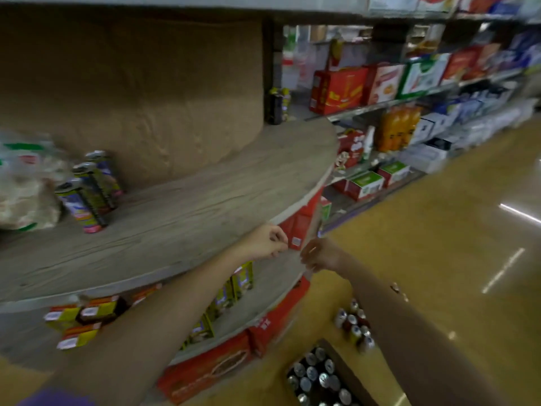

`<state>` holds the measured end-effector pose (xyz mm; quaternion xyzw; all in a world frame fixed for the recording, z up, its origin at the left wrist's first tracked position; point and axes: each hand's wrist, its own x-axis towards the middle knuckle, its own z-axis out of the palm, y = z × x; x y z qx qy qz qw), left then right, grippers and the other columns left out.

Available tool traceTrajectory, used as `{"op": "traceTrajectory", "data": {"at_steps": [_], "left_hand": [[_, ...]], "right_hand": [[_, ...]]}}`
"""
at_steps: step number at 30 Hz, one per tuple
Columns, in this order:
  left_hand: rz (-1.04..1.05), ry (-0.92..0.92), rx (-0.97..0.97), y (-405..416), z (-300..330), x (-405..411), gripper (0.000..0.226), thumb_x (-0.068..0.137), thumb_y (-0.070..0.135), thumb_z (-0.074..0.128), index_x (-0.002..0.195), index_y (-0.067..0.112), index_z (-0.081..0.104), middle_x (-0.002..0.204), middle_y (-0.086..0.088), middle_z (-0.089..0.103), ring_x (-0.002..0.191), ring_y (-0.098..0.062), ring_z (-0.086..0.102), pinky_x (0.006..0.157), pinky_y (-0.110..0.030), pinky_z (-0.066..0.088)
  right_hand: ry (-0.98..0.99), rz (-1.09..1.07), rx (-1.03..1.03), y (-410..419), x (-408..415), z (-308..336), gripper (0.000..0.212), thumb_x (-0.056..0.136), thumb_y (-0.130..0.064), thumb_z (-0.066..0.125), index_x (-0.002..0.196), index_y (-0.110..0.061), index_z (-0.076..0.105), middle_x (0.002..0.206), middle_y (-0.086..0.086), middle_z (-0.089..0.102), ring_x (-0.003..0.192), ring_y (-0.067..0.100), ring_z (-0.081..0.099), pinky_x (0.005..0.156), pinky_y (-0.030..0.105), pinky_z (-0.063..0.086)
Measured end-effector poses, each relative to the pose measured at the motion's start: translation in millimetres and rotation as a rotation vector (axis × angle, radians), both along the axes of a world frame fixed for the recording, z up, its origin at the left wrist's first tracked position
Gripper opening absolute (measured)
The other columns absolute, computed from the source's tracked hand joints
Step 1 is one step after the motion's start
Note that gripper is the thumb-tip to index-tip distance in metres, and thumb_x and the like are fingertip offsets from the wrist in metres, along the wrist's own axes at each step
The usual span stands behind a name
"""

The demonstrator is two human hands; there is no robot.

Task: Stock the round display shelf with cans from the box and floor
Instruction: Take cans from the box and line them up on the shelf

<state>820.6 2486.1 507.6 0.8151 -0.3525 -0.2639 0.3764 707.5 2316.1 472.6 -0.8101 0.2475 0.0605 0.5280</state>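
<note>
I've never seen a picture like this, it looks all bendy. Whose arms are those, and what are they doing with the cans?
The camera sits on a person's head, looking down, so you see their own arms. Its wide lens bends things. The left hand and right hand meet at the edge of a round shelf, by a red strip. Their fingers are curled as if pinching something small, but it is too blurry to name. Neither holds a can. Three cans stand on the shelf. More wait below: some in a box, some loose on the floor.
</note>
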Motion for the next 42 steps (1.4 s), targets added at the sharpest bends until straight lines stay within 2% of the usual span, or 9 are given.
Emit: {"op": "traceTrajectory", "data": {"at_steps": [7,13,17,24,29,33,36,39,42], "left_hand": [[-0.089,-0.026,0.230,-74.0,-100.4,-61.7,0.007,0.085,0.005,0.070,0.086,0.011,0.067,0.073,-0.001,0.059,0.063,-0.003,0.053,0.061,-0.021,0.040],[-0.076,0.052,0.400,-90.0,-195.3,-95.3,0.011,0.090,0.006,0.061,0.091,0.018,0.062,0.083,-0.001,0.059,0.069,-0.014,0.055,0.056,-0.021,0.039],[-0.151,0.124,0.540,-92.5,-280.4,-106.8,0.008,0.092,0.007,0.056,0.092,0.002,0.062,0.093,-0.017,0.064,0.087,-0.027,0.057,0.073,-0.035,0.042],[-0.268,0.267,0.653,-94.4,-415.4,-112.5,0.029,0.096,0.003,0.047,0.073,0.012,0.033,0.065,-0.001,0.027,0.057,-0.014,0.024,0.056,-0.026,0.020],[-0.252,0.310,0.718,-93.7,-513.9,-96.6,0.010,0.097,0.006,0.050,0.095,-0.001,0.057,0.095,-0.016,0.057,0.089,-0.027,0.056,0.075,-0.030,0.039],[-0.241,0.277,0.712,-95.3,-585.8,-73.9,0.015,0.097,0.005,0.050,0.107,0.003,0.060,0.103,-0.006,0.060,0.093,-0.017,0.055,0.076,-0.024,0.039],[-0.279,0.261,0.726,-93.3,-636.8,-56.7,0.017,0.095,0.003,0.052,0.110,0.002,0.061,0.108,-0.007,0.062,0.096,-0.016,0.055,0.078,-0.023,0.042],[-0.326,0.258,0.734,-91.3,-684.4,-45.3,0.015,0.093,0.001,0.054,0.105,0.002,0.063,0.113,-0.010,0.064,0.106,-0.023,0.060,0.090,-0.030,0.047],[-0.360,0.247,0.713,-92.2,-725.1,-39.0,0.020,0.093,0.000,0.053,0.109,0.002,0.064,0.114,-0.012,0.065,0.109,-0.023,0.059,0.090,-0.021,0.042]], "right_hand": [[0.079,-0.188,-0.011,-65.5,-72.6,-89.3,0.014,0.084,0.003,0.066,0.078,-0.009,0.060,0.073,0.014,0.063,0.066,0.027,0.057,0.061,0.040,0.050],[0.206,-0.336,0.035,-64.5,-123.5,-188.9,0.011,0.084,-0.012,0.069,0.095,-0.014,0.066,0.087,0.000,0.063,0.085,0.020,0.061,0.068,0.025,0.042],[0.268,-0.455,0.107,-56.6,-141.7,-263.7,0.008,0.086,-0.013,0.064,0.093,-0.017,0.060,0.076,0.001,0.062,0.078,0.023,0.060,0.067,0.028,0.041],[0.479,-0.628,0.264,-28.9,-147.8,-415.9,0.002,0.091,-0.019,0.057,0.092,-0.019,0.059,0.086,0.002,0.061,0.087,0.026,0.060,0.073,0.029,0.043],[0.577,-0.619,0.261,-21.0,-127.7,-514.6,0.011,0.087,-0.023,0.061,0.085,-0.015,0.054,0.081,0.000,0.055,0.091,0.029,0.057,0.072,0.030,0.035],[0.650,-0.657,0.265,-14.4,-117.6,-589.7,0.009,0.089,-0.022,0.060,0.089,-0.015,0.054,0.099,0.009,0.066,0.099,0.028,0.059,0.076,0.027,0.035],[0.710,-0.716,0.309,-6.7,-107.0,-647.0,0.015,0.085,-0.021,0.064,0.096,-0.010,0.063,0.088,0.001,0.063,0.093,0.024,0.060,0.073,0.025,0.038],[0.773,-0.663,0.295,4.6,-95.6,-702.2,0.010,0.081,-0.021,0.065,0.078,-0.012,0.063,0.070,-0.004,0.055,0.081,0.024,0.061,0.055,0.024,0.034],[0.780,-0.713,0.332,16.2,-81.3,-748.3,0.014,0.084,-0.019,0.063,0.093,-0.009,0.065,0.084,0.004,0.063,0.082,0.023,0.057,0.063,0.026,0.031]]}}
